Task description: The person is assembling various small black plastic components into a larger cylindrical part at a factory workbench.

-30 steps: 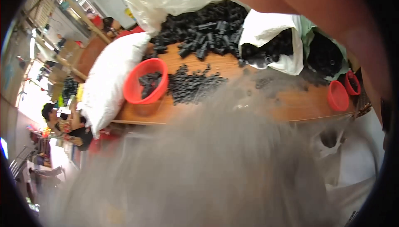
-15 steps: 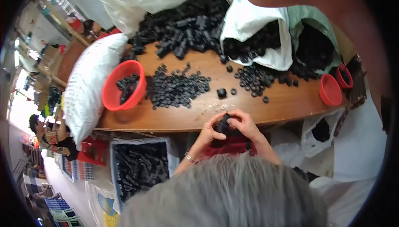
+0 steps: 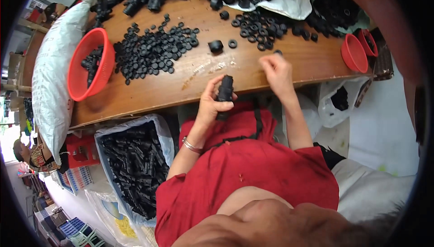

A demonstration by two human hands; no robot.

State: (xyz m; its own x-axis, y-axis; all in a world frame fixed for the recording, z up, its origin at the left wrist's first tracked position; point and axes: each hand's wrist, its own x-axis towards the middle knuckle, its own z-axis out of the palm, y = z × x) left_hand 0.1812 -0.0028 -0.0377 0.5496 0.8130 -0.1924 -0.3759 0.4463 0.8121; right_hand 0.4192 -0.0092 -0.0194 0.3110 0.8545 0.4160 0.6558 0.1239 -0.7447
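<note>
Gripping a black fitting in the left hand by the near edge of the table; holding the right hand over that edge, fingers narrowed, contents impossible to tell; facing black rings farther onto the table, and a red bowl at its left end.

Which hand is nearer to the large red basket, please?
Left. The left hand, holding a black part, is to the right of the basket; the right hand is farther right.

l hand curled w/ thumb out; r hand apart, fwd, fingers bent.
</note>
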